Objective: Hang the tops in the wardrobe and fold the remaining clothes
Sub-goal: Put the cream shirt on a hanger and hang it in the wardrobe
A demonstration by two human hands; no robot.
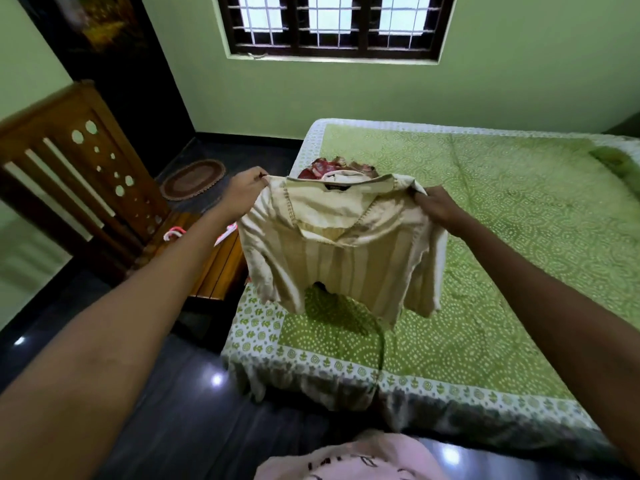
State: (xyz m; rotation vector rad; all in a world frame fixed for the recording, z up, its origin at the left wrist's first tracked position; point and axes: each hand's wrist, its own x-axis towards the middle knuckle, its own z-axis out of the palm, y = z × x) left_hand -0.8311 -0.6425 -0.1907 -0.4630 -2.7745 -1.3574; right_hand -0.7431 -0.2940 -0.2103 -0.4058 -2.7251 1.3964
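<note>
One cream top [341, 251] held up over the bed [502, 237], left hand [242, 195] and right hand [438, 209] each pinching a shoulder with curled fingers. One red garment [317, 169] lies behind it.

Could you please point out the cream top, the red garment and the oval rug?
cream top [341, 244]: head view, striped chest.
red garment [317, 168]: head view, visible folds.
oval rug [192, 179]: head view, centre.
</note>
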